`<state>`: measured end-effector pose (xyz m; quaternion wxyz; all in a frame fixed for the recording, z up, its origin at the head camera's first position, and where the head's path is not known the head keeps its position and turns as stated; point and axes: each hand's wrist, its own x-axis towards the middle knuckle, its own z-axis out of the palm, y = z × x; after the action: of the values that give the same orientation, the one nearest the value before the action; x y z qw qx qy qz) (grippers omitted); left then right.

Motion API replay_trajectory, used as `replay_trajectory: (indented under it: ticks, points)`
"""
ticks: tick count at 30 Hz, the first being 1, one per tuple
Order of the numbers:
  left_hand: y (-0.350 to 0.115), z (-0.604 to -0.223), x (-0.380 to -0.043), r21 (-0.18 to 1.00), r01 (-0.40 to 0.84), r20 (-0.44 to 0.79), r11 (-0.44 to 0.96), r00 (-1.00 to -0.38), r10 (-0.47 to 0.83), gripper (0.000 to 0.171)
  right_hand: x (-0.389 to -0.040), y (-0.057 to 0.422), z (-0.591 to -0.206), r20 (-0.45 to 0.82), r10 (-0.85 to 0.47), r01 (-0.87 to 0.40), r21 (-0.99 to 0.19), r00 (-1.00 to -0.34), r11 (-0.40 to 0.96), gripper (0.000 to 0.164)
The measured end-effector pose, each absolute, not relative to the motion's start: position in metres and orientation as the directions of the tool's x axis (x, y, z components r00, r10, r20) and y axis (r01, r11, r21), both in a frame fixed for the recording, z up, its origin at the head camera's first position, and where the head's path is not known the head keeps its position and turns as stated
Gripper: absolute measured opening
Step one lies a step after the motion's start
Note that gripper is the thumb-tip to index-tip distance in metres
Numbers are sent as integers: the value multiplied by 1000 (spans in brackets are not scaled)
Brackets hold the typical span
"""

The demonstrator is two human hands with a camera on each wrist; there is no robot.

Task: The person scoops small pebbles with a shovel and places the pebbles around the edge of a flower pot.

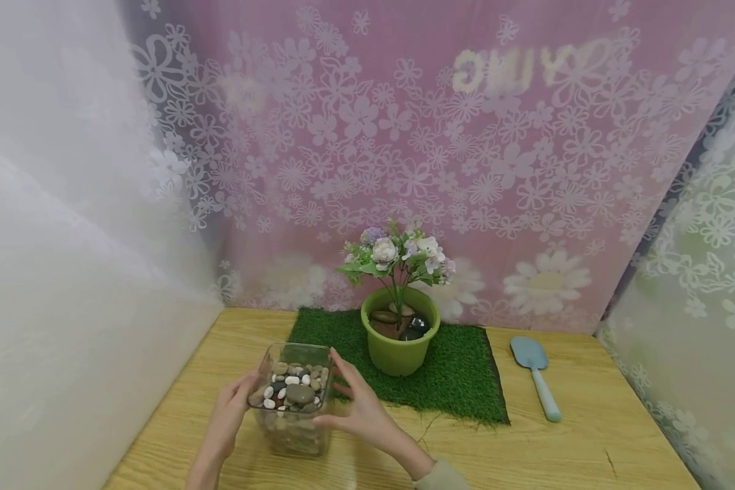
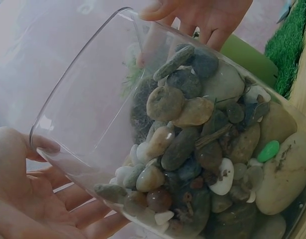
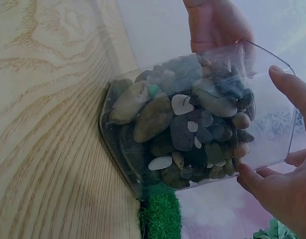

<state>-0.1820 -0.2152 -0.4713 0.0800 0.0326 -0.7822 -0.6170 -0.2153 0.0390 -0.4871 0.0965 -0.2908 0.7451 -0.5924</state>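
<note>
A clear plastic box (image 1: 290,435), more than half full of mixed pebbles (image 1: 299,393), stands on the wooden table near the front edge of the turf mat. My left hand (image 1: 229,408) holds its left side, with the thumb by the rim and the fingers along the wall, as the left wrist view shows. On the opposite side my right hand (image 1: 361,408) grips the box, thumb on the near face and fingers (image 3: 282,79) round the side. Through the wall in the left wrist view, a bright green stone (image 2: 268,151) shows among grey, brown and white ones.
Behind the box, a green pot (image 1: 398,357) with artificial flowers (image 1: 398,253) and large dark stones sits on the turf mat (image 1: 465,388). A blue hand trowel (image 1: 539,378) lies to the right. A pink floral curtain (image 1: 404,136) hangs at the back, with pale sheets at both sides.
</note>
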Motion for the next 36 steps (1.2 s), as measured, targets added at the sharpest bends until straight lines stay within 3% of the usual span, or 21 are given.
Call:
replay_trajectory:
  ticks: [36]
  points:
    - [-185, -472, -180, 969, 64, 93, 240, -989, -113, 45, -210, 76, -488, 206, -548, -300, -950, -811, 86, 102]
